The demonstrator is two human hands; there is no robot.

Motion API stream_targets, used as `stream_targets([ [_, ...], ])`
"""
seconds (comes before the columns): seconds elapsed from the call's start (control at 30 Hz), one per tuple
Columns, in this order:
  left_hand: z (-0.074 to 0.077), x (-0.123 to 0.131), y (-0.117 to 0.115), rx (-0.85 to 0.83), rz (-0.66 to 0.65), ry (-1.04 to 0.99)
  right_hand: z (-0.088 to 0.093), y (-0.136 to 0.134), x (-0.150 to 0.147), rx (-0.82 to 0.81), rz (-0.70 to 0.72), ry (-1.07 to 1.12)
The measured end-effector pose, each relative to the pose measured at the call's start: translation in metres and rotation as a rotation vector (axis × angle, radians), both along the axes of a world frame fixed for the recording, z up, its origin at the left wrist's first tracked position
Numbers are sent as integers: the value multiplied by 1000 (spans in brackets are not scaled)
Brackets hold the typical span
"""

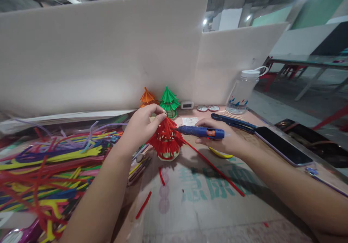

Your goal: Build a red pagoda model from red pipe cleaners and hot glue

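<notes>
A red tiered pagoda-shaped craft (pixel 166 138) of pipe cleaners stands on a pale base. My left hand (pixel 148 125) pinches its peak between thumb and fingers. My right hand (pixel 214 136) is wrapped round a blue glue gun (pixel 199 131), whose tip points left and reaches the craft's right side; whether it touches cannot be made out. From that same side a long red pipe cleaner (pixel 214 167) slants down toward the lower right. Short cut red pieces (pixel 143 205) lie on the table in front. Behind stand a green tiered craft (pixel 169 100) and an orange one (pixel 147 97), partly hidden.
Many coloured pipe cleaners (pixel 51 167) are heaped at left, with tools (pixel 139 168) beside them. A water bottle (pixel 240 92), a dark blue long-handled tool (pixel 231 121) and a phone (pixel 282 146) lie to the right. White panels (pixel 103 54) rise behind the table.
</notes>
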State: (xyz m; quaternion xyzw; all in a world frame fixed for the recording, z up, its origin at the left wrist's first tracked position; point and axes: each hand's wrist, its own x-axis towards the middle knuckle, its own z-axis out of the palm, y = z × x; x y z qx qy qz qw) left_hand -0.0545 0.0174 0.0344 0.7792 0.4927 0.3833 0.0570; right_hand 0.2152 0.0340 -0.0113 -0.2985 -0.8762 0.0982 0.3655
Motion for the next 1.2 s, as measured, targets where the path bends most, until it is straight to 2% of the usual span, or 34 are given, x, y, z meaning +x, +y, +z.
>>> stream_targets([
  [0.43, -1, -4, 1, -1, 7, -33, -6, 2, 3, -109, 24, 1],
  [0.8, -2, -3, 2, -10, -5, -45, -8, 4, 1, -26, 9, 28],
  [1.2, -3, -7, 3, -13, 15, -65, -7, 3, 2, -38, 14, 37],
])
